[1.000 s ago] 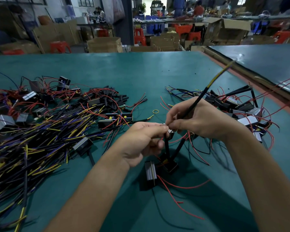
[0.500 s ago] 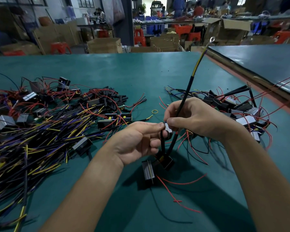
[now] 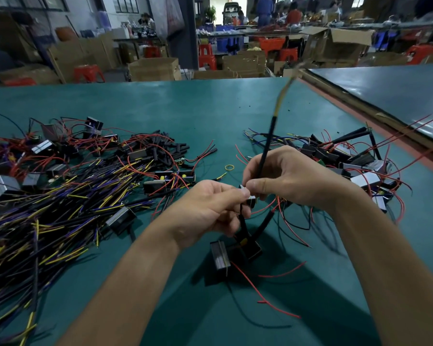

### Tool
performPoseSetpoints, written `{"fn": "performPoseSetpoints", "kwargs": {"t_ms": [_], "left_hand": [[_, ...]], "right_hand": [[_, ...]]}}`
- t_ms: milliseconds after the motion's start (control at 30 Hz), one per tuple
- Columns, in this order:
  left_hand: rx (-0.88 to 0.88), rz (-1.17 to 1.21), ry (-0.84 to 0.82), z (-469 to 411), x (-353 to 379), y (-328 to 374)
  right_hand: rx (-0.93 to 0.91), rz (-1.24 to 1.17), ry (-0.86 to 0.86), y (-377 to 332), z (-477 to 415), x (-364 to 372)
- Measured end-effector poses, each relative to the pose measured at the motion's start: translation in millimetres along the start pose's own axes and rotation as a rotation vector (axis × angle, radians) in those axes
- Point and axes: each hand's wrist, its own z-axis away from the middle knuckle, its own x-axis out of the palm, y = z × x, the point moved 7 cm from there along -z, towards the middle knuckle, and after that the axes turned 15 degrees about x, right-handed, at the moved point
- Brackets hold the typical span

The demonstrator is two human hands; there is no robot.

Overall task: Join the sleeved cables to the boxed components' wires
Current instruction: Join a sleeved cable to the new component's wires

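My left hand (image 3: 208,211) and my right hand (image 3: 290,181) meet above the green table (image 3: 210,113), pinching a small silver-and-black connector (image 3: 249,197) between thumbs and fingers. A black sleeved cable (image 3: 266,148) with a yellow end runs up out of my right hand, its tip blurred. Below the hands two short black sleeved leads drop to a dark boxed component (image 3: 251,248). A second silver-faced boxed component (image 3: 220,258) lies beside it with a red wire (image 3: 258,288) trailing toward me.
A big heap of black, yellow and purple sleeved cables (image 3: 50,213) and boxed parts fills the left side. Another pile of boxed components with red wires (image 3: 353,166) lies at right. A small yellow ring (image 3: 229,167) sits mid-table. A second table (image 3: 385,91) adjoins at right.
The sleeved cable's free end has swung from pointing far right to nearly upright. Both hands stay together at the connector, shifted slightly.
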Motion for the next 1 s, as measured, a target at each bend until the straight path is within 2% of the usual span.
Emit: {"fn": "performPoseSetpoints", "kwargs": {"t_ms": [200, 367, 500, 633, 900, 1000], "left_hand": [[0.136, -0.435, 0.099, -2, -7, 4], [0.358, -1.032, 0.217, 1, -11, 18], [0.492, -1.121, 0.299, 7, -10, 30], [0.59, -1.152, 0.29, 10, -3, 36], [0.639, -1.176, 0.266, 10, 4, 35], [0.666, -1.196, 0.271, 10, 5, 35]], "right_hand": [[0.033, -0.002, 0.046, 1, -2, 0], [0.063, 0.019, 0.112, 2, -5, 1], [0.126, -0.06, 0.163, 5, -7, 2], [0.249, -0.074, 0.157, 11, -7, 4], [0.385, -0.11, 0.124, 20, -4, 2], [0.37, -0.115, 0.116, 21, -4, 2]]}}
